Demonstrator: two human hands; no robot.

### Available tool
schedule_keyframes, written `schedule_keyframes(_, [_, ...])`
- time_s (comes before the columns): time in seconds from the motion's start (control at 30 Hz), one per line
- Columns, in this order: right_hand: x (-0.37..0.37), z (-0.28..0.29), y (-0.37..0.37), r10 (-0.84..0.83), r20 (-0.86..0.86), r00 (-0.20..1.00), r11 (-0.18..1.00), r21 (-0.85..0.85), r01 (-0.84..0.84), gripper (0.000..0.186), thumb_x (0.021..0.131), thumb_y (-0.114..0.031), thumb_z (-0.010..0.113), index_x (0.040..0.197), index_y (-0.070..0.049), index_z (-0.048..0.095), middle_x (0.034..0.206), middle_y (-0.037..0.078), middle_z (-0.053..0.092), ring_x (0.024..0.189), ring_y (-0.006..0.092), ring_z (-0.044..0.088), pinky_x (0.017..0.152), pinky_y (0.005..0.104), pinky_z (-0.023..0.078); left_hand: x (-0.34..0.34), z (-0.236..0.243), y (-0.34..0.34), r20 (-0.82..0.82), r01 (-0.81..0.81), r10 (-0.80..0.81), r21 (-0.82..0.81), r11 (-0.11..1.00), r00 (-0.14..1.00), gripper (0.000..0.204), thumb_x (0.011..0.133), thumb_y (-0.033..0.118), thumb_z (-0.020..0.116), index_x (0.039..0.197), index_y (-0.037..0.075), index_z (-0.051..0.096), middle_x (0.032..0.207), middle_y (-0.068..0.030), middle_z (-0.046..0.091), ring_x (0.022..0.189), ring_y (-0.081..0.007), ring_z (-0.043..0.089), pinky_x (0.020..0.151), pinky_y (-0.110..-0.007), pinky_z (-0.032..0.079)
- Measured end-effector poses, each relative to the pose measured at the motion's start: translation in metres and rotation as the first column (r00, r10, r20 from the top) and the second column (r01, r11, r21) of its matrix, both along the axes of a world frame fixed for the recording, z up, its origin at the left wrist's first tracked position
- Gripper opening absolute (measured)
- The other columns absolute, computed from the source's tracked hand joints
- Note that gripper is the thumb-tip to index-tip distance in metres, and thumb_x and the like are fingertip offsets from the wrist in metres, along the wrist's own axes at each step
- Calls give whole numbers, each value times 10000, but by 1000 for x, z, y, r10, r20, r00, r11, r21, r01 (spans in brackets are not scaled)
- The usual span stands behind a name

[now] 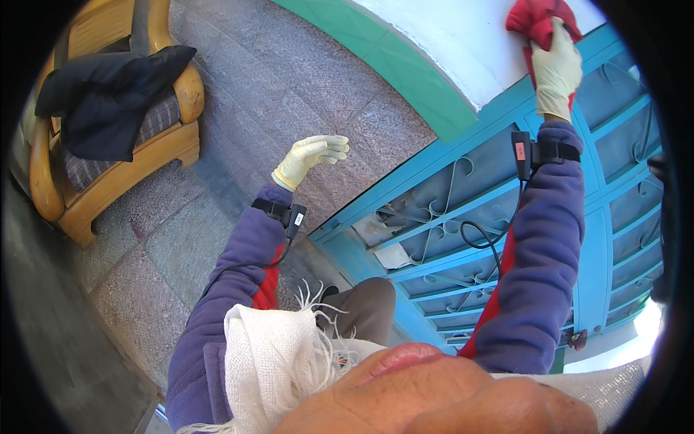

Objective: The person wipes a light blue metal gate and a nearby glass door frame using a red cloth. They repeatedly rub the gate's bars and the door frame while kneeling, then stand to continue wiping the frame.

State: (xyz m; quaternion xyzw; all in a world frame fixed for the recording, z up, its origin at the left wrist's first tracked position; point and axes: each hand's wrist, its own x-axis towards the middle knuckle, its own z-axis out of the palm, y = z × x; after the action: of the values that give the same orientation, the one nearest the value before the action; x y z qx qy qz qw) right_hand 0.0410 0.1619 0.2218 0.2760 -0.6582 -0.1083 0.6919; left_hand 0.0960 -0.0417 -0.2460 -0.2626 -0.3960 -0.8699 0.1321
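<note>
A red cloth (536, 23) is bunched in my right hand (560, 71), raised high at the upper right. The hand wears a pale cream glove, and its fingers are closed round the cloth. Part of the cloth hangs down beside the wrist. Next to it are the white wall (452, 43) and the blue frame of a metal door (506, 108); whether the cloth touches either, I cannot tell. My left hand (309, 160), gloved alike, hangs in the air over the tiled floor. Its fingers are stretched out, with nothing in them.
At the upper left stands a wooden armchair (189, 98) with a checked seat and a black garment (108, 101) draped over it. A green band (426, 87) runs along the wall's foot. Curled metal bars (437, 210) cross the door's panes. Cabled straps (555, 152) circle both my wrists.
</note>
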Motion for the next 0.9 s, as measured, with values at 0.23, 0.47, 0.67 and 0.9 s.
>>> schedule_keyframes(0.23, [5, -70, 9, 115, 164, 980, 874, 453, -178, 623, 630, -4, 638, 1250, -60, 612, 1249, 145, 636, 1153, 362, 601, 927, 432, 512, 1, -1, 13, 1, 24, -24, -131, 991, 1000, 498, 981, 284, 518, 1328, -71, 559, 1312, -186, 623, 1137, -282, 648, 972, -353, 499])
schedule_keyframes(0.47, [31, -60, 83, -18, 38, 999, 952, 306, 5, 582, 697, -36, 613, 1278, -66, 587, 1300, 135, 609, 1155, 331, 584, 933, 413, 505, -2, -11, 18, 108, 62, -43, -187, 980, 993, 490, 962, 302, 545, 1286, -62, 597, 1298, -185, 634, 1102, -273, 661, 945, -348, 502])
schedule_keyframes(0.67, [25, -70, 169, -285, 147, 947, 955, 132, 267, 559, 746, -143, 678, 1294, -112, 569, 1332, 93, 585, 1206, 295, 553, 918, 408, 486, 2, -18, 32, 129, 97, -69, -228, 969, 989, 474, 950, 295, 572, 1277, -46, 617, 1261, -173, 661, 1083, -266, 676, 922, -335, 510])
schedule_keyframes(0.9, [46, -64, 350, -424, 153, 892, 889, -118, 443, 626, 713, -89, 692, 1321, -94, 547, 1333, 102, 577, 1197, 321, 545, 947, 422, 478, 12, -36, 68, 200, 174, -117, -302, 937, 973, 466, 948, 308, 588, 1256, -40, 628, 1281, -175, 652, 1069, -273, 684, 902, -340, 522])
